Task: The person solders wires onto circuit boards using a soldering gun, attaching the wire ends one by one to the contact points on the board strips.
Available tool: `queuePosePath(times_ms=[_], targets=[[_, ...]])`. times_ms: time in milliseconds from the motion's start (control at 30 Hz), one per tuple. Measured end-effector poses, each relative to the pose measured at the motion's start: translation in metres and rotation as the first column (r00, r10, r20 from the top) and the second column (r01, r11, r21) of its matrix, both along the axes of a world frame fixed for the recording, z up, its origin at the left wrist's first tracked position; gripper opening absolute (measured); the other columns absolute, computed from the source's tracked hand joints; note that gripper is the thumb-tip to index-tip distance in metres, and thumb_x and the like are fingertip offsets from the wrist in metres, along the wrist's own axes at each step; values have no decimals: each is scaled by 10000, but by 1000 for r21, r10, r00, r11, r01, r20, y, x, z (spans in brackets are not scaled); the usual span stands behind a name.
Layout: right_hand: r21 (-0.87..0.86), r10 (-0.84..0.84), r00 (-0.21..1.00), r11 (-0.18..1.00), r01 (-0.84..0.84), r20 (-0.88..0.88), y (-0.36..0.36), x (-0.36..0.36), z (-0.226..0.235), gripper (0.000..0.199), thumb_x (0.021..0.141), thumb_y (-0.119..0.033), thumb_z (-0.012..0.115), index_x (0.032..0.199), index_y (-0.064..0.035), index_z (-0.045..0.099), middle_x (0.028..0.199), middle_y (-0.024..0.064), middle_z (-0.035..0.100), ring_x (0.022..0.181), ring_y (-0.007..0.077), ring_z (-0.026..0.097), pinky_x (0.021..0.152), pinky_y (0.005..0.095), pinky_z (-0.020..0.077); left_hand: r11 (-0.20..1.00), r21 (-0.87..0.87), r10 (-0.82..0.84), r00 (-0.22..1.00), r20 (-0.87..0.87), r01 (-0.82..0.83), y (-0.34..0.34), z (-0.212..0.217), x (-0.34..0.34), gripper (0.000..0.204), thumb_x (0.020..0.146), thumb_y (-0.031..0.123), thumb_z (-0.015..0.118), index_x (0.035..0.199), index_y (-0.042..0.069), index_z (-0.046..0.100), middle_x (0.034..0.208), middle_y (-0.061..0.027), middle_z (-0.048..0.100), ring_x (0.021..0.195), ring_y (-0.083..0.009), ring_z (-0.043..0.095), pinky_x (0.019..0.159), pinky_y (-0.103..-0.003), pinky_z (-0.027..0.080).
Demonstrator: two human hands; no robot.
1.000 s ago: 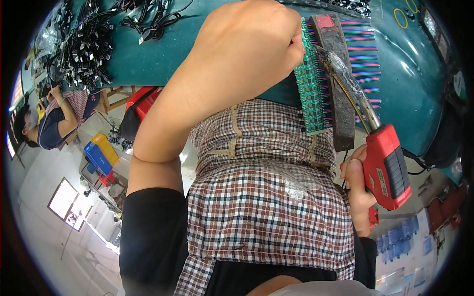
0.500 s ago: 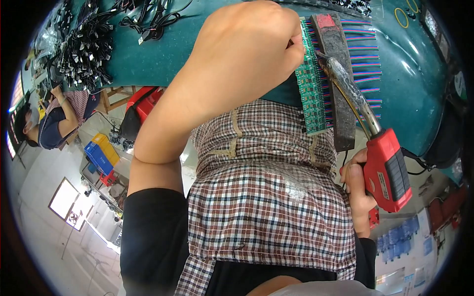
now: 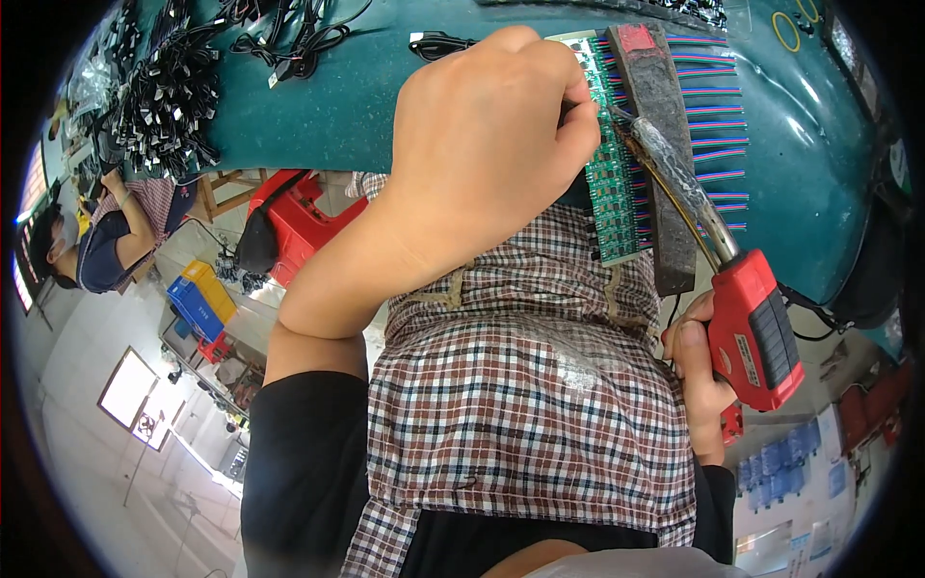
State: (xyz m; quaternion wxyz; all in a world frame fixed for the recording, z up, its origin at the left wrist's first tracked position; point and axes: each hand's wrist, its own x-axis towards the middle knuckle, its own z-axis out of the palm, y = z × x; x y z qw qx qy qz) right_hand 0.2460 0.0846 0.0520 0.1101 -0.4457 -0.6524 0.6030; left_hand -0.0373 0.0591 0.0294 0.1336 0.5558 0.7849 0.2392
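My right hand (image 3: 696, 361) is wrapped round the grip of a red and black soldering gun (image 3: 756, 332). Its long metal barrel points up and left, and the tip meets the green circuit board panel (image 3: 613, 207) near its right-hand row of joints. Over the panel's upper left edge, my left hand (image 3: 496, 125) is closed in a pinch. What the fingers hold is hidden behind the hand, though something dark shows between them. A dark, worn bar (image 3: 665, 164) lies along the panel, across several multicoloured wires (image 3: 718, 144) that stick out to the right.
A black cable (image 3: 438, 44) lies just beyond my left hand. Bundles of black cables (image 3: 169, 96) cover the far left of the green table (image 3: 289, 130). Yellow rings (image 3: 785, 32) lie at the far right. Another person (image 3: 116, 231) sits at left, near a red stool (image 3: 303, 222).
My left hand and forearm have shifted slightly right and down, uncovering the black cable and the panel's top corner. The soldering tip has moved a little left onto the panel.
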Motion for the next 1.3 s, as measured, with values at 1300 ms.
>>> queuePosePath(times_ms=[1300], targets=[[-128,-179,948,980,150,-264,-9,1,-1,93,943,1,534,1009,-10,469,811,72,471,438,75,349,477,279,373,945,216,276,952,-131,-244,-16,29,-39,133,815,35,685,935,14,630,938,-136,578,875,-295,584,778,-369,477]])
